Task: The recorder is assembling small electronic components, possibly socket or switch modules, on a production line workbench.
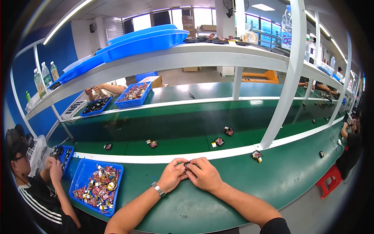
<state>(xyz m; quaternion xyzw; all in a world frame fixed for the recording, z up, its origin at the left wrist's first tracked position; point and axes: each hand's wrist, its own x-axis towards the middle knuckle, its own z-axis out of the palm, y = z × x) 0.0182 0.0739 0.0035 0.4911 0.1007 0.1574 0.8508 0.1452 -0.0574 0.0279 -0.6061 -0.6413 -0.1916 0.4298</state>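
My left hand [172, 176], with a metal-banded watch on its wrist, and my right hand [205, 174] meet above the green worktable [230, 191]. Fingers of both are closed around a small dark piece [186, 165], mostly covered by fingertips; its kind cannot be made out. To the left of my left forearm lies a blue tray [81, 176] full of small loose parts [102, 185] in dark red, white and yellow. A similar small assembly [256, 156] with a yellow-white tab rests at the table's far edge, right of my hands.
Beyond a white rail [156, 158], several small assemblies [228, 131] lie on the green belt [183, 132]. A white post [286, 78] rises at right, carrying a shelf with blue trays [144, 39]. A co-worker [46, 191] sits close at left; a red stool [330, 180] stands at right.
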